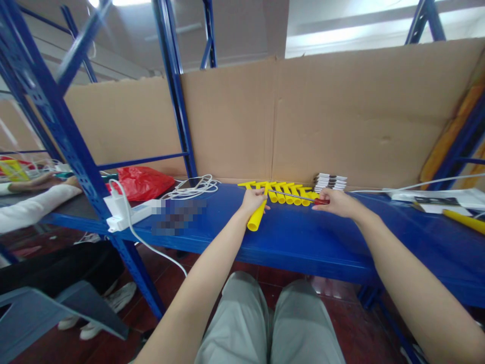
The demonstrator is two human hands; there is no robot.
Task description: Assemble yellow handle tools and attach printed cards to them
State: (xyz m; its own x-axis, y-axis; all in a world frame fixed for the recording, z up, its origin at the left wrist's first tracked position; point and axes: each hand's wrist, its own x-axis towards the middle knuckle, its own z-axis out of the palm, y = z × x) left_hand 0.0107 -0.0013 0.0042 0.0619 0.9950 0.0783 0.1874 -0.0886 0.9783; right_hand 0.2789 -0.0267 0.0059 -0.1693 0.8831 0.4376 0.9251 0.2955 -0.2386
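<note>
The tube (256,218) in the left hand (253,199) is plain yellow, matching the row of tubes (297,201) just beyond. The screwdriver (321,201) in the right hand (335,200) has a dark red handle and silver-grey shaft. Beyond that hand, the stack (330,181) is white, dark-banded; beneath both, the shelf (299,242) is blue.

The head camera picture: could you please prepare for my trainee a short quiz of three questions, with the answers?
1. True or false: the hollow yellow plastic tube in the left hand has its open end turned towards the brown cardboard wall.
2. What does the right hand hold?
A) a coiled white cable
B) a long metal-shafted tool with a red handle
C) a glossy red plastic bag
3. Fill in: the row of yellow plastic pieces lies on a shelf surface coloured ____.

Key: 1. False, it faces the person; 2. B; 3. blue.
</note>
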